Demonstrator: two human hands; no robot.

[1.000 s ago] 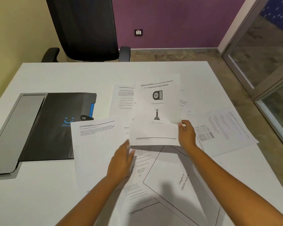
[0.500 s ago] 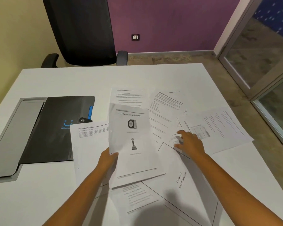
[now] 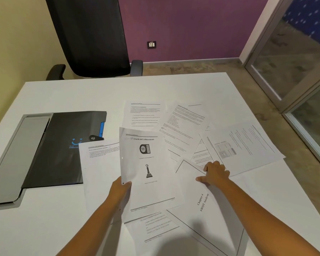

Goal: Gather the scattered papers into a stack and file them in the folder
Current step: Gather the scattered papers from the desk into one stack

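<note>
The folder, black with a grey opened flap, lies flat at the left of the white table, its long axis running from the near edge toward the far edge; nothing shows filed inside it. Just right of it a text sheet overlaps its near right corner. The left hand pinches the lower left edge of the "Awards and Achievements" page, thumb on top, the page standing lengthwise away from the person and lying over other sheets. Behind it more printed pages fan out, tilted various ways. The right hand grips the far corner of the "Chapter 4 SWOT Analysis" sheet, fingers curled around its edge; that sheet's long axis slants near-right. Furthest right, a page with a table lies turned sideways.
</note>
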